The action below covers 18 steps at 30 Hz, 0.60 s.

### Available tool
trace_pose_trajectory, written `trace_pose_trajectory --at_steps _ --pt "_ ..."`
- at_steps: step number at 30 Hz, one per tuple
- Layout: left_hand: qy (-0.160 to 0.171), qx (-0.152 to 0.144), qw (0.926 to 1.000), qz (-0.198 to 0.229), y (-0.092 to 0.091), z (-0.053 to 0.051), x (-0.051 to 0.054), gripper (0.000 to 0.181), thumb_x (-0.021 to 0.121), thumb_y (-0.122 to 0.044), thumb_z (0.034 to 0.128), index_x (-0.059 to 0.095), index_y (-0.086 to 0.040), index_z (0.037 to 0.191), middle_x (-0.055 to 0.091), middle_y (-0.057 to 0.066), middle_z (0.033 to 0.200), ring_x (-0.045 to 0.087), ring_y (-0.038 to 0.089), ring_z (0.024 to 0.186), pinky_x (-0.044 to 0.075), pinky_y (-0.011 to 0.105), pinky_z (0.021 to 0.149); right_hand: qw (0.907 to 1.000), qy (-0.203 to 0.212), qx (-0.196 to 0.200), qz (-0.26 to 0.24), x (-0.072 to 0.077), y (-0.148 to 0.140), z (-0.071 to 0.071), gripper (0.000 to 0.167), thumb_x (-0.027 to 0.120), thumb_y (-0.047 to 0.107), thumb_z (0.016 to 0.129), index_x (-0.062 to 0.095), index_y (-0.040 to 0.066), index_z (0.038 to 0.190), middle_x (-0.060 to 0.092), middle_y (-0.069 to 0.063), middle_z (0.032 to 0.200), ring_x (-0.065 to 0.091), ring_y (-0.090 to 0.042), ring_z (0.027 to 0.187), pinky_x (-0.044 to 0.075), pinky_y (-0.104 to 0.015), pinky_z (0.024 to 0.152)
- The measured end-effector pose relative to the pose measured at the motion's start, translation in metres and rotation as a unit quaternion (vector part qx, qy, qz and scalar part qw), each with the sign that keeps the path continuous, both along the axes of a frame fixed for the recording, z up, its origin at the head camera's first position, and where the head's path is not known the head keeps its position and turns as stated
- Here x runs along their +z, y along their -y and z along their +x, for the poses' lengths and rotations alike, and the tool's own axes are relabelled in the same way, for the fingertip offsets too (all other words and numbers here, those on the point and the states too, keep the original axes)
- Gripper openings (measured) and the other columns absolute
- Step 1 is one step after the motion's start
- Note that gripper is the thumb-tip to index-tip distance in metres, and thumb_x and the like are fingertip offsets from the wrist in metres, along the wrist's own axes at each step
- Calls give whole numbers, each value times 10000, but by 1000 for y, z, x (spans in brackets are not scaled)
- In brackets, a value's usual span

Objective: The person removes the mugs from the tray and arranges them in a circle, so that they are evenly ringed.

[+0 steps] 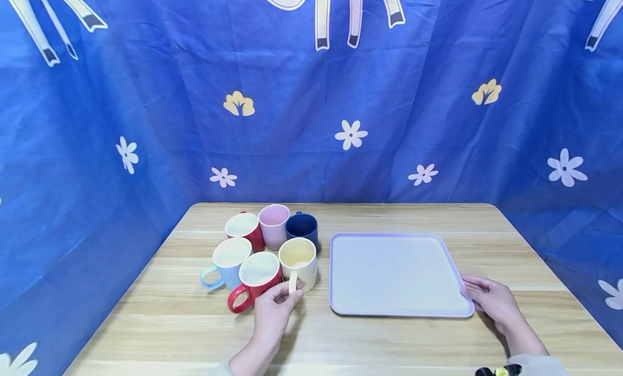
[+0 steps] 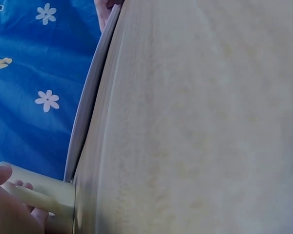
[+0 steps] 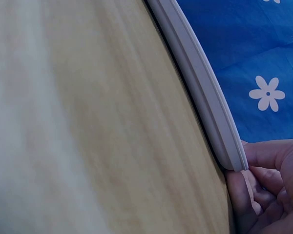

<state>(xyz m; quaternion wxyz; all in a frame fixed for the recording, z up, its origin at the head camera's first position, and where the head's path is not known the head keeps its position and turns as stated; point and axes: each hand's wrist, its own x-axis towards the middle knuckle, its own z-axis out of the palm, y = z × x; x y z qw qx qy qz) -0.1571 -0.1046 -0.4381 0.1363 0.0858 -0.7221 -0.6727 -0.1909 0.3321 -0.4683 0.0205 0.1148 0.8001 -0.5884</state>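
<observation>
My left hand pinches the handle of a cream mug, which stands upright at the right front of a cluster of mugs. In the left wrist view the thumb and fingers are around the handle of that cream mug. A pale lilac-rimmed tray lies flat to the right of the mugs. At its front right corner my right hand grips the rim. The right wrist view has the thumb above the tray's edge and fingers beneath it.
Beside the cream mug stand a front red mug, a light blue mug, a back red mug, a pink mug and a navy mug. A blue patterned cloth hangs behind and beside the wooden table.
</observation>
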Motion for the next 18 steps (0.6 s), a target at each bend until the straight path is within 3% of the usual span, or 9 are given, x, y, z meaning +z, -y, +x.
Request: trace_pose_trajectory --at_steps 9,14,18 --pt "-67 -123 9998 118 -3 10 4 398 726 40 787 610 94 1164 658 209 1071 627 225 990 498 214 826 10000 0 5 68 1 0 1 538 666 116 874 465 -155 1292 680 -128 1061 623 -10 789 547 -252 677" --pt "-274 -116 9995 94 -4 14 9 500 731 38 789 545 91 1250 605 220 1191 554 265 1137 421 293 967 10000 12 11 21 0 0 1 538 666 115 875 464 -155 1294 680 -118 1061 623 -11 793 547 -253 681" --pt "-407 -119 9991 95 -5 18 12 538 732 47 787 517 94 1278 561 220 1269 506 274 1206 376 265 997 10000 40 3 86 -1 0 0 539 667 123 878 465 -149 1298 677 -121 1068 620 -7 795 546 -251 679"
